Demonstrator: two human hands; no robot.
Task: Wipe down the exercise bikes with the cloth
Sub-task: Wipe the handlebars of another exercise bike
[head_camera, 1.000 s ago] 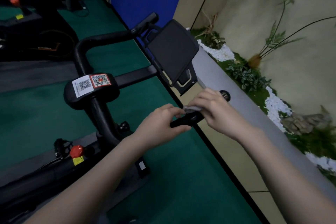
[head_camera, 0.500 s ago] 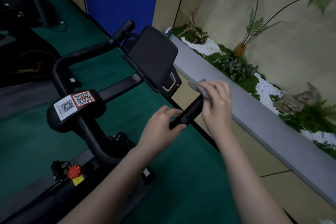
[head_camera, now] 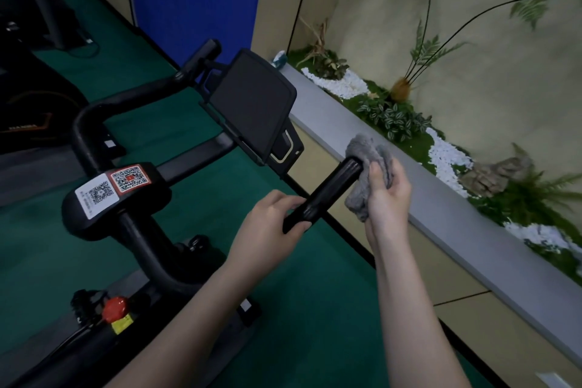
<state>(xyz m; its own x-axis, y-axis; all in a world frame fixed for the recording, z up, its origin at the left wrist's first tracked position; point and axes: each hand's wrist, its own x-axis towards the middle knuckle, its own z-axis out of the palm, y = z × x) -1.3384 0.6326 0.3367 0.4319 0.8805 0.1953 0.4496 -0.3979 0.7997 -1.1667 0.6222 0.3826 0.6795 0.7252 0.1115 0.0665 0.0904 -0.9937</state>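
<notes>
While the bike (head_camera: 104,198) stands rigid and heavy on the green floor, its stem, QR stickers and dark screen (head_camera: 252,104) give hard, fixed surfaces that should take firm rubbing. The left hand (head_camera: 267,230) curls round the near part of the right grip (head_camera: 327,192), steadying it. That grip looks smooth and glossy, likely slick, so pressure should matter. At its far end the cloth (head_camera: 368,164), grey, soft and bunched, touches the tip; the right hand (head_camera: 387,195) clutches it in curled fingers, best held wadded like this.
</notes>
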